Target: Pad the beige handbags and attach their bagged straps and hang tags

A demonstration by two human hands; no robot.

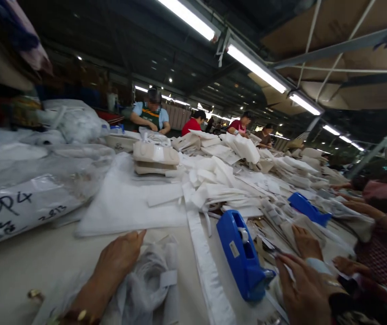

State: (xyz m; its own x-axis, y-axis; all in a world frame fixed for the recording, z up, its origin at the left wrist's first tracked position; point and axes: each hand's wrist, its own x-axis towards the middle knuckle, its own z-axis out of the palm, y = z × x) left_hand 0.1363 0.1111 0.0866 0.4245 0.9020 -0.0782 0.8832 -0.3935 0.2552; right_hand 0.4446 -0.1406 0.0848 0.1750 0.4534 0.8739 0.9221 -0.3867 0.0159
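My left hand (119, 257) is at the lower left, its fingers closed and the fingertips by the lower edge of a white padding sheet (129, 205). Whatever they pinch is hidden. Just right of it lies a coiled whitish strap (151, 275) in thin clear plastic. At the lower right, my right hand (303, 289) is slightly blurred, with fingers stretched out and no object plainly in them. Its fingertips are near a dark metal tool (271, 246) that I cannot name surely. A blue tape dispenser (236, 253) stands left of that hand.
A long white strip (207, 271) crosses the table. Stacked pale pieces (227, 194) pile up behind it. A marked plastic bag (41, 198) lies left. Another blue dispenser (308, 210) sits right, near a co-worker's hand (306, 243). A stack of beige pieces (156, 155) stands further back.
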